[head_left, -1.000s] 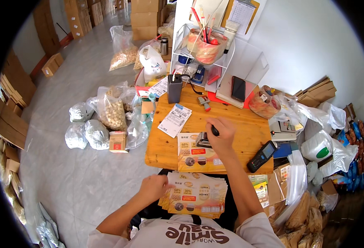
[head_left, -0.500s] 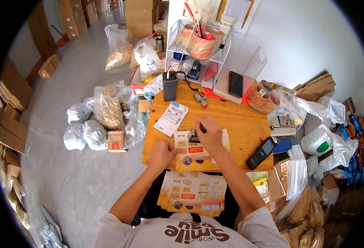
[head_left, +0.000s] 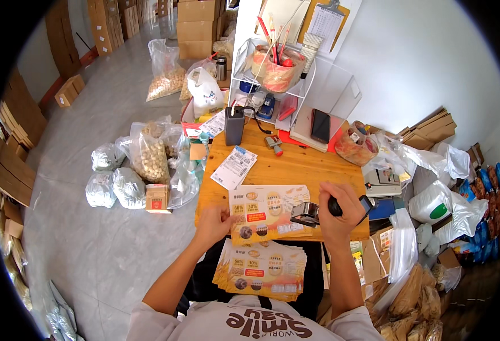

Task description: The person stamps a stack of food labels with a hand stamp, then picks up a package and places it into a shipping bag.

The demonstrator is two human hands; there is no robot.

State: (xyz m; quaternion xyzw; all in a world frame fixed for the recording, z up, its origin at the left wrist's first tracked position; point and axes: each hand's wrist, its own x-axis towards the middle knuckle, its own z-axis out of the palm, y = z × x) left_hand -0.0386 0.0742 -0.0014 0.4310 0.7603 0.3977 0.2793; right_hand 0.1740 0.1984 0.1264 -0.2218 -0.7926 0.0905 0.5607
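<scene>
On the wooden counter (head_left: 295,170), at its near edge, lies the upper pile (head_left: 272,199) of printed paper sheets, and from this pile I give every place. Its top sheet carries yellow and brown print, large figures, a red box with pale letters and round pictures below it.

At the right side of the upper pile, the right hand (head_left: 342,213) is closed around the black handle of a stamp (head_left: 305,214). The metal frame of the stamp is over the right part of the pile; whether it touches the paper, I cannot tell. At the left edge of the upper pile is the left hand (head_left: 214,224), with fingers bent; I cannot tell if it pinches a sheet.

Nearer to the person than the upper pile, on the lap, rests the lower pile (head_left: 267,267) with the same print. Just beyond the upper pile, to the left, lie white labels (head_left: 234,167) with barcodes and small black text. Farther beyond the upper pile are a dark phone (head_left: 320,125) to the right and a clipboard (head_left: 325,25) with a printed sheet. Below the upper pile, the shirt (head_left: 261,321) shows big brown letters, upside down.
</scene>
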